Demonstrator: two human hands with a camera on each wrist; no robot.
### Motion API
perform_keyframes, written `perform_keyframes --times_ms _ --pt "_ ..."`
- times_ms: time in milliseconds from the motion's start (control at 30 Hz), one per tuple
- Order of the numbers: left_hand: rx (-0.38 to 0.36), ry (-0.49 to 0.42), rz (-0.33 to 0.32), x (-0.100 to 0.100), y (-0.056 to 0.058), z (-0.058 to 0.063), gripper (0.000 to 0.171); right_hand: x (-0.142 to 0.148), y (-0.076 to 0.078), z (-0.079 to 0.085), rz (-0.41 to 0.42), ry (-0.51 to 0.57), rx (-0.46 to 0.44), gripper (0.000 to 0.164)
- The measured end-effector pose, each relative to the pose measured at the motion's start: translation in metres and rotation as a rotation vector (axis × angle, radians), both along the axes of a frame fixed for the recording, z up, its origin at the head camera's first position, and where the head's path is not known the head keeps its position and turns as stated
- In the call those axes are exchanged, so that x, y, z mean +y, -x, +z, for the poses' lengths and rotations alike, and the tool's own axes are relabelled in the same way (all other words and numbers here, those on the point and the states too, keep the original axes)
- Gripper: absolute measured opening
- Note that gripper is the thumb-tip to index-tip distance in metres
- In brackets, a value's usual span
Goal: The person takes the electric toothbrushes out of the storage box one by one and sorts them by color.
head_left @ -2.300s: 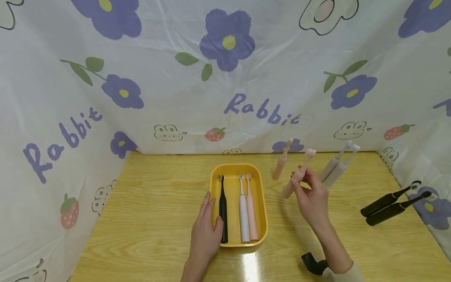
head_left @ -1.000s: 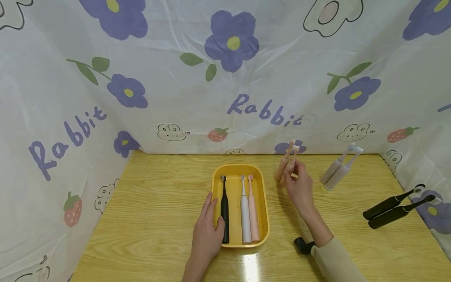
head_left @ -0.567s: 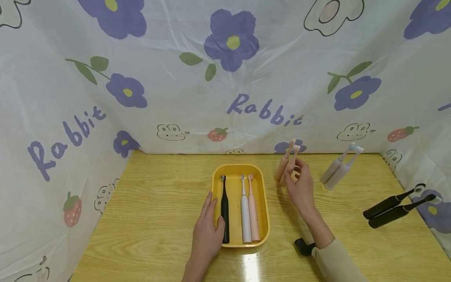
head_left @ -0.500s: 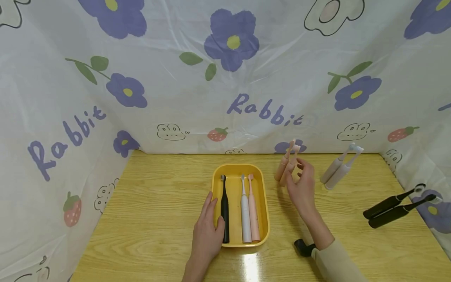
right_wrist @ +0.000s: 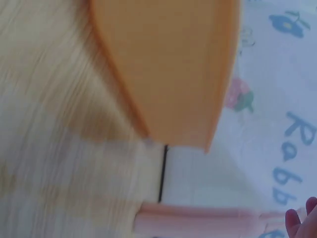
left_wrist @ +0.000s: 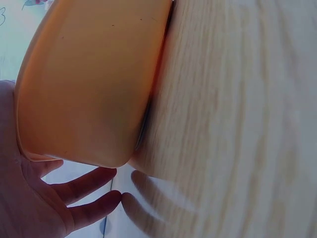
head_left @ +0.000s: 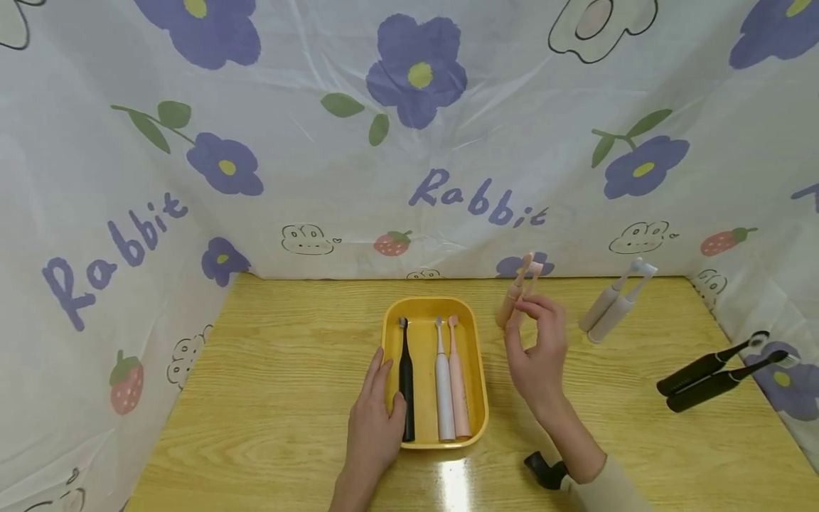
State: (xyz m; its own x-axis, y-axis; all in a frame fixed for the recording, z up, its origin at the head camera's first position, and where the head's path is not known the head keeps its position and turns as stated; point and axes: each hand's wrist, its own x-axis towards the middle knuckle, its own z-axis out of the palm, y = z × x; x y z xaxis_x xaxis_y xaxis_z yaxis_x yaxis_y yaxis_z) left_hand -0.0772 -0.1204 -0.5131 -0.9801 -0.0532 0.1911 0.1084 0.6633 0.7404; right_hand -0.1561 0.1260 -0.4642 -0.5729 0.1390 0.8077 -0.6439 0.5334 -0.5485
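Note:
My left hand (head_left: 374, 419) holds the left wall of the yellow tray (head_left: 481, 377), thumb over the rim and fingers outside. In the left wrist view its fingers (left_wrist: 89, 186) are spread by the tray's end. Inside the tray lie a black electric toothbrush (head_left: 407, 391), a white one (head_left: 444, 398) and a pink one (head_left: 458, 398). My right hand (head_left: 540, 355) hovers just in front of two pink electric toothbrushes (head_left: 511, 302) standing upright side by side, partly hidden by its fingers. Nothing shows between its thumb and fingertips. The right wrist view catches those pink handles (right_wrist: 198, 220).
Two white electric toothbrushes (head_left: 611, 320) stand at the back right, and two black ones (head_left: 710, 384) stand farther right. A printed cloth (head_left: 307, 178) walls the wooden table (head_left: 269, 384) at the back and sides. A black wrist device (head_left: 544, 471) is by the right sleeve.
My right hand has set a pink toothbrush beside the other pink one, let go of it, and drawn slightly towards the tray. My left hand has stayed on the tray.

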Motion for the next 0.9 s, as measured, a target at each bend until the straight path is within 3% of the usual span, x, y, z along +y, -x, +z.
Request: perform_keyframes --times_ms 233,400,500,667,900 --pt "0.003 -0.007 -0.003 0.001 -0.001 -0.001 0.054 -0.024 -0.017 0.010 0.119 -0.004 -0.037 0.021" --pt "0.024 0.017 0.006 0.001 0.001 -0.003 0.054 -0.047 -0.035 0.010 0.271 -0.104 -0.066 0.023" --pt "0.033 0.025 0.005 0.001 0.001 -0.003 0.053 -0.060 -0.045 0.003 0.345 -0.188 -0.129 0.025" --pt "0.015 0.039 0.003 0.001 0.000 -0.004 0.053 -0.072 -0.058 -0.009 0.382 -0.269 -0.228 0.022" --pt "0.028 0.044 -0.001 0.000 0.000 -0.003 0.052 -0.075 -0.060 -0.014 0.388 -0.317 -0.313 0.020"
